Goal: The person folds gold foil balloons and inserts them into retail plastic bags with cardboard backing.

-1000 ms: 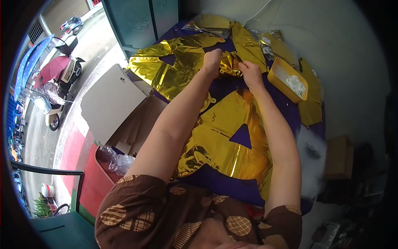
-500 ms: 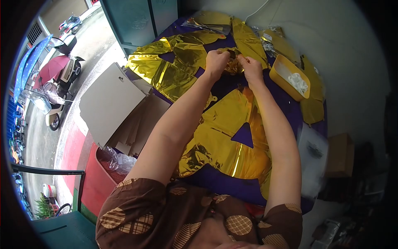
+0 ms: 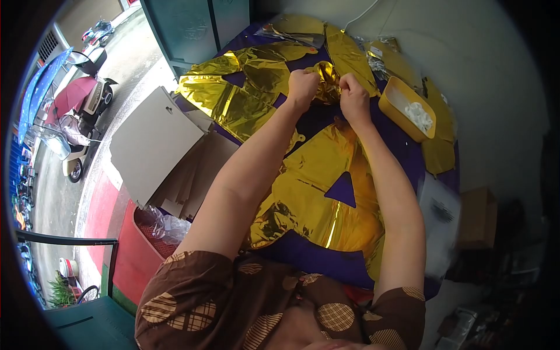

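Crumpled gold foil (image 3: 328, 81) lies between my two hands near the far side of the purple-covered table. My left hand (image 3: 303, 88) is closed on its left edge, knuckles up. My right hand (image 3: 354, 98) is closed at its right edge, with the fingers curled in. Flat gold foil with a triangular hole (image 3: 312, 201) spreads across the table below my hands and between my forearms. Another gold foil piece (image 3: 216, 96) lies to the left, and a further one (image 3: 350, 55) just beyond my right hand.
A yellow tray (image 3: 402, 119) with white items stands right of my right hand. Whitish cardboard (image 3: 154, 146) and a red basket (image 3: 143, 233) are at the left. A green cabinet (image 3: 195, 29) stands behind. Parked scooters (image 3: 87, 111) are outside.
The foil between my hands now shows wider and brighter. My right hand has turned, and its fingers are more curled. The flat foil below has hardly moved.
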Tool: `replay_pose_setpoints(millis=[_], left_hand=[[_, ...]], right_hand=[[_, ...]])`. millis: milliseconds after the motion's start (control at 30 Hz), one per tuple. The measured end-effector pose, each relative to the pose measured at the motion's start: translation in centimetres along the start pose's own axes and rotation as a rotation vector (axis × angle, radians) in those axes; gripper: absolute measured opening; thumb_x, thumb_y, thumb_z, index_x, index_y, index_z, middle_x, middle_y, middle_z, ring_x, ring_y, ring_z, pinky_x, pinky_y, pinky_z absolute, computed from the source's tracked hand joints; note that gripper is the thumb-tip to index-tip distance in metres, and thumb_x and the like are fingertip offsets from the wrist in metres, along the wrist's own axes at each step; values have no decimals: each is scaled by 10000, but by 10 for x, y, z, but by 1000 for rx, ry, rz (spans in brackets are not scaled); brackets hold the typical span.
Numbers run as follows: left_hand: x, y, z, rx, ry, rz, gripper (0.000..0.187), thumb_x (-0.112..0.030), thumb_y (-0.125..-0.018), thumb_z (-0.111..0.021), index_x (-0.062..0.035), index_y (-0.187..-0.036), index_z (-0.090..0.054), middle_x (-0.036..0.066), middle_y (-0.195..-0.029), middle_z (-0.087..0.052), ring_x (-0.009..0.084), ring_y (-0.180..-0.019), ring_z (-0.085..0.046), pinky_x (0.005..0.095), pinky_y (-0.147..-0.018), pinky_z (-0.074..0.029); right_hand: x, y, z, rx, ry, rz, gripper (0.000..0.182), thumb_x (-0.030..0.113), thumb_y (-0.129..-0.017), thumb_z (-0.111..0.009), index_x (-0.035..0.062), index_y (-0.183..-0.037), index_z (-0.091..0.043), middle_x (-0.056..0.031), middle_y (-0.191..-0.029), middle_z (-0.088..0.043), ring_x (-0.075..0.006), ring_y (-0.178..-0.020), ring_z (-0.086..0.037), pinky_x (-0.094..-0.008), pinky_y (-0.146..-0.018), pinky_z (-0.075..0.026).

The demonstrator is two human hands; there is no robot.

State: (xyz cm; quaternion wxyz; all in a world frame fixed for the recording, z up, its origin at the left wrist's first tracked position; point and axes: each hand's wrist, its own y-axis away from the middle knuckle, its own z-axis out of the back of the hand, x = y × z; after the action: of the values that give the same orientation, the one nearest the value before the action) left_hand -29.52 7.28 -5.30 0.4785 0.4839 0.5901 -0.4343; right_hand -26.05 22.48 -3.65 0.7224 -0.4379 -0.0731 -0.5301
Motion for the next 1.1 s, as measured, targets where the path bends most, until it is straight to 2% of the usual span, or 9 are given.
replay_pose_setpoints(millis=[233,333,433,633,733,867,933,1033,1100], left_hand=[[-8,6,0,13,46,22,198,-107,-789,-610,74,-709,-619,85,-624,-582,148,-546,-521,360,-510,-414],[-7,5,0,21,54,27,202,-116,-788,-618,78,-733,-630,91,-642,-595,157,-549,-529,359,-511,-420],[-7,4,1,13,1,21,215,-131,-788,-622,78,-738,-638,94,-648,-601,163,-560,-535,357,-521,-424],[-5,1,1,23,56,16,272,-196,-827,-589,59,-755,-650,89,-685,-608,171,-587,-540,343,-566,-434],[-5,1,1,17,96,33,315,-234,-855,-565,51,-764,-663,93,-707,-620,187,-593,-554,335,-597,-441],[-6,3,-2,-5,69,37,423,-295,-855,-549,96,-814,-703,151,-727,-669,229,-644,-602,363,-631,-467],[-4,1,0,9,51,33,434,-303,-861,-543,98,-811,-702,157,-751,-680,233,-662,-611,364,-650,-475],[-5,0,2,13,43,39,435,-310,-860,-550,94,-814,-705,154,-766,-690,230,-679,-620,364,-660,-481],[-4,-1,1,10,66,50,435,-318,-855,-562,90,-824,-708,147,-763,-691,226,-681,-623,360,-658,-483]], right_hand=[[-2,-2,-5,-115,4,314,259,-34,-854,-531,17,-1074,-657,-166,-1079,-681,-329,-1040,-660,-392,-908,-524],[5,1,-6,-90,18,315,227,14,-841,-610,21,-1061,-665,-164,-1133,-664,-343,-1119,-617,-390,-942,-506],[15,2,-5,26,52,208,196,73,-790,-687,46,-983,-676,-154,-1096,-649,-375,-1103,-582,-446,-963,-474],[-4,-5,-13,19,95,185,103,107,-805,-724,40,-837,-653,-136,-920,-629,-357,-955,-595,-450,-850,-487],[4,-10,-8,22,61,60,129,142,-821,-736,41,-814,-655,-134,-902,-635,-351,-949,-604,-448,-829,-495],[3,-14,-6,16,75,87,191,198,-818,-749,37,-875,-663,-133,-913,-638,-326,-919,-622,-423,-812,-505],[1,-11,-9,7,104,134,253,232,-823,-756,29,-945,-668,-124,-907,-637,-291,-860,-630,-390,-784,-507],[-7,-9,-15,11,79,184,312,245,-808,-771,21,-994,-659,-124,-925,-639,-288,-873,-633,-385,-800,-510],[-6,-7,-15,24,3,94,320,244,-804,-776,14,-990,-654,-125,-929,-639,-293,-898,-633,-389,-820,-508]])
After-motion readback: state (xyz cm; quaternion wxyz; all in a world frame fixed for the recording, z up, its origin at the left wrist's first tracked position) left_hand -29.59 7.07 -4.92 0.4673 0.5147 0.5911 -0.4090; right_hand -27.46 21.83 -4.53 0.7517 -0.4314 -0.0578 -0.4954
